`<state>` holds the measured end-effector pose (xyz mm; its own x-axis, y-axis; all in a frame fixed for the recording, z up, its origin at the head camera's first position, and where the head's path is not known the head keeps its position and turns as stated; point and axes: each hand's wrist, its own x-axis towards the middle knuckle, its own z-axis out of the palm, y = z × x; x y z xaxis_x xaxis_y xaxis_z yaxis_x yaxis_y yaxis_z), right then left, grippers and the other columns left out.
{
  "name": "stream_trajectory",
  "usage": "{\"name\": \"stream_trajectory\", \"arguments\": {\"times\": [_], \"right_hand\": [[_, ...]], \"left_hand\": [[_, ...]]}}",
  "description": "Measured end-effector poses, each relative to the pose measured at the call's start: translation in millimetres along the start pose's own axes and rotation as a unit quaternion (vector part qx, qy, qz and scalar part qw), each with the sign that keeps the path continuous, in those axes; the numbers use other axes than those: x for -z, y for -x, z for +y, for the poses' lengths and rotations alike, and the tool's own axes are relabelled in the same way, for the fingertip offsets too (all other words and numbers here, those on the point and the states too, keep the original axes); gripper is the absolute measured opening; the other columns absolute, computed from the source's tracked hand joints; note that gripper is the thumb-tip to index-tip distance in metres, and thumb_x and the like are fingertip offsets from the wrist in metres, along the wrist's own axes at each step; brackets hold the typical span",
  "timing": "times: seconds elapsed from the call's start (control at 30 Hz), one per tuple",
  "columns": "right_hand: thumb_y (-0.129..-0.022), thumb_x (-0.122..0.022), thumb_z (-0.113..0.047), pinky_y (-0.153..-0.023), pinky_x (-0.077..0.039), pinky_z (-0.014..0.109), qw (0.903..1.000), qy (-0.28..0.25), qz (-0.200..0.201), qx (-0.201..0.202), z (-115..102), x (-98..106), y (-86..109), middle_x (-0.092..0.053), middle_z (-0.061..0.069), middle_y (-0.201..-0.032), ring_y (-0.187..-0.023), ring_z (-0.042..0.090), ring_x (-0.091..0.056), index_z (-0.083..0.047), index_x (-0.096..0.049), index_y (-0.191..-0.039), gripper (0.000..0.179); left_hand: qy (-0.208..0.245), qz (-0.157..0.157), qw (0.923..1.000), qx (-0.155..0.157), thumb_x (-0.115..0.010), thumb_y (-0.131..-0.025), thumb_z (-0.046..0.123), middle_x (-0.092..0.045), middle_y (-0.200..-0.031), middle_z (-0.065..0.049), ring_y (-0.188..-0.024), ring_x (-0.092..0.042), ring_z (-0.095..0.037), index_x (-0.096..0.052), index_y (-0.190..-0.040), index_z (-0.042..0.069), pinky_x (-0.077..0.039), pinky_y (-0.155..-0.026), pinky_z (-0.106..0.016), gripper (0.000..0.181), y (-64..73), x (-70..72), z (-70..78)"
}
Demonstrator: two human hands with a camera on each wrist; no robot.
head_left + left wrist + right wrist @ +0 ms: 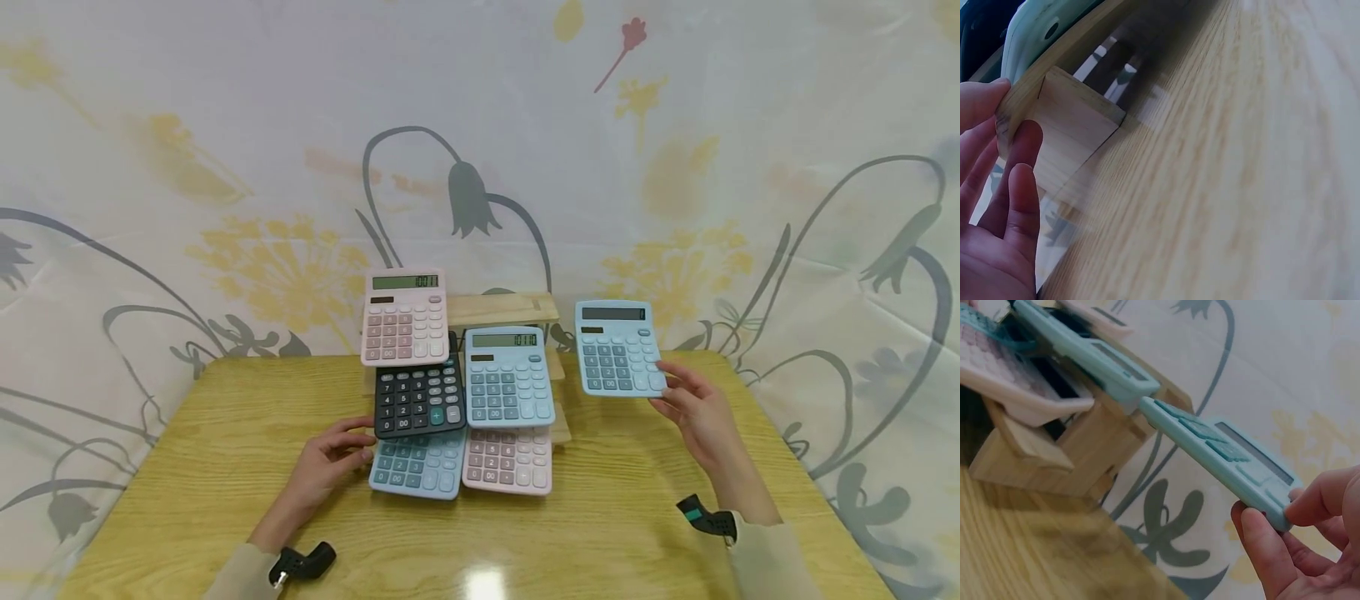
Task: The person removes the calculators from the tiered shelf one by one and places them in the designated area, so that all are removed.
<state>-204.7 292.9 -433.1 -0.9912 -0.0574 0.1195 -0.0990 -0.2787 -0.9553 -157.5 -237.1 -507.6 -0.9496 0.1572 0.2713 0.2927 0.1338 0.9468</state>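
At the right, my right hand (697, 412) pinches a light blue calculator (617, 350) by its lower right corner, fingers and thumb on opposite faces. It is held up beside a tiered wooden stand (498, 309), its display showing 0. In the right wrist view the same blue calculator (1222, 462) appears tilted, its far corner overlapping the stand. My left hand (330, 458) is at the stand's lower left; the left wrist view shows its fingertips gripping the end of a wooden ledge (1025, 94). Just above that ledge lies a blue calculator (416, 467).
Other calculators lean on the stand: a pink one (405, 317) top left, a black one (420, 398) below it, a blue one (510, 377) middle right, a pink one (508, 462) bottom right. A floral cloth (480, 100) hangs behind the wooden table (600, 533).
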Motion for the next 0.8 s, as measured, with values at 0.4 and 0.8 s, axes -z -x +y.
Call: {"name": "stream_trajectory", "arguments": {"times": [0.4, 0.8], "right_hand": [[-0.103, -0.048, 0.001, -0.086, -0.053, 0.025, 0.9972, 0.061, 0.003, -0.044, 24.9, 18.2, 7.0, -0.058, 0.002, -0.11, -0.095, 0.01, -0.064, -0.005, -0.058, -0.133, 0.032], [-0.101, -0.047, 0.004, -0.085, -0.054, 0.027, 0.9916, 0.103, 0.013, -0.078, 38.1, 20.9, 11.4, -0.056, 0.003, -0.111, -0.095, 0.009, -0.063, 0.006, -0.048, -0.139, 0.038]], "left_hand": [[-0.006, 0.003, 1.0, 0.003, -0.07, -0.088, -0.006, -0.062, -0.122, 0.015, -0.114, -0.055, 0.001, -0.069, -0.104, -0.013, -0.051, -0.08, -0.019, 0.017, 2.1, -2.9, 2.0], [-0.007, 0.001, 0.9999, 0.011, -0.07, -0.088, -0.005, -0.063, -0.121, 0.017, -0.115, -0.055, 0.003, -0.069, -0.104, -0.013, -0.051, -0.078, -0.019, 0.018, 0.7, -2.3, 1.8]]}}
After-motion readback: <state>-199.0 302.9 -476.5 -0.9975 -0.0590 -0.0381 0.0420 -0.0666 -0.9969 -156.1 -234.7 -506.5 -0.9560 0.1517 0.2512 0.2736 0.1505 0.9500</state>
